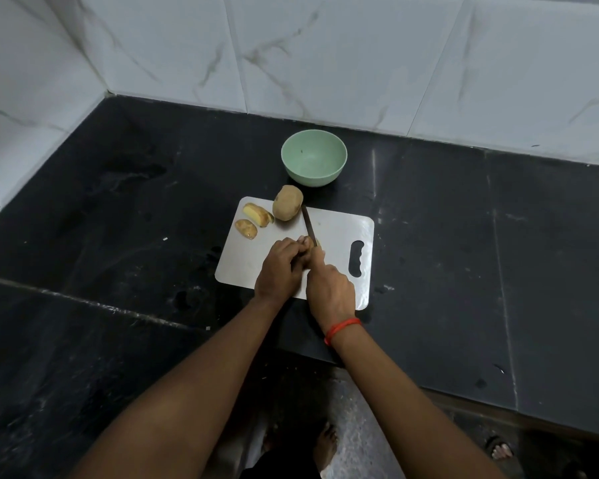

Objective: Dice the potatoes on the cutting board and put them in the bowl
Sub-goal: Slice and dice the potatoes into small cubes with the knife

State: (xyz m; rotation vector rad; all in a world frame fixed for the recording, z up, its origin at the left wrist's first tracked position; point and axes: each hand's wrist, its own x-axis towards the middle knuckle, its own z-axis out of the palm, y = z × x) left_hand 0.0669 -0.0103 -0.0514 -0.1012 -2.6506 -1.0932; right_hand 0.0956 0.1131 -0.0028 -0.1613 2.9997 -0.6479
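A white cutting board [336, 233] lies on the black counter. At its far edge stands a whole brown potato [287, 203]. Left of it lie two cut potato pieces [257, 214], [246, 228]. My left hand [281, 266] has its fingers curled over a potato piece in the board's middle; that piece is almost fully hidden, with only a yellow sliver showing by the blade. My right hand [331, 292] grips the handle of a knife [309, 225], whose blade points away from me and sits right beside my left fingertips. Beyond the board stands an empty pale green bowl [314, 158].
The black stone counter [118, 209] runs to white marble-tiled walls [325, 57] at the back and left. Its front edge steps down on the right, near my body. Below it, bare feet [324, 447] stand on the floor.
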